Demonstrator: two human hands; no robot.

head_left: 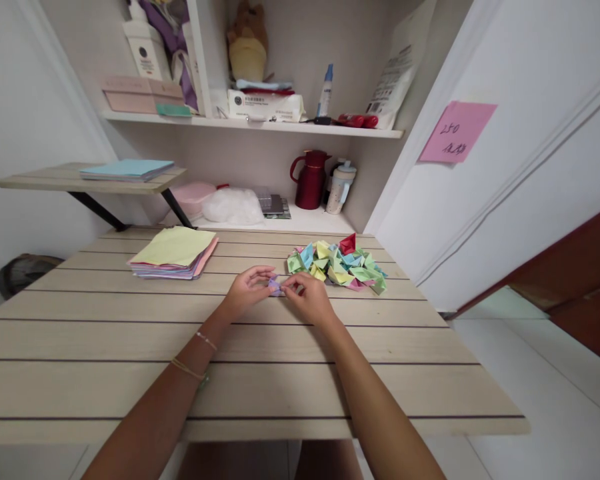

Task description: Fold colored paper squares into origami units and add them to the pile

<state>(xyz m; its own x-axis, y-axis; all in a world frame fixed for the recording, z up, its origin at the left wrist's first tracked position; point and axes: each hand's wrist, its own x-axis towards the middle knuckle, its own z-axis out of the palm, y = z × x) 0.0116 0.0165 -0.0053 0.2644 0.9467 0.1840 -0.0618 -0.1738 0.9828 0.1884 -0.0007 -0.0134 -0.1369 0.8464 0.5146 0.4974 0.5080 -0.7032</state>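
Observation:
A small folded piece of purple paper [275, 287] is held between my two hands, just above the middle of the slatted wooden table [260, 390]. My left hand [250, 288] grips its left side, fingers curled around it. On its right side, my right hand [306, 293] pinches the paper between thumb and fingertips. The fingers partly cover the paper, so its full shape is hidden. Right behind my right hand lies a heap of folded paper pieces [337, 263] in green, yellow, blue, pink and red. Toward the left rests a stack of coloured paper sheets [173, 248], yellow on top.
A small raised wooden shelf [45, 177] on black legs carries blue paper sheets [127, 169]. Behind the table stand a dark red jug [312, 181], a pale tumbler [341, 187] and a white plastic bag [233, 207]. A pink note [459, 132] sticks to the right wall.

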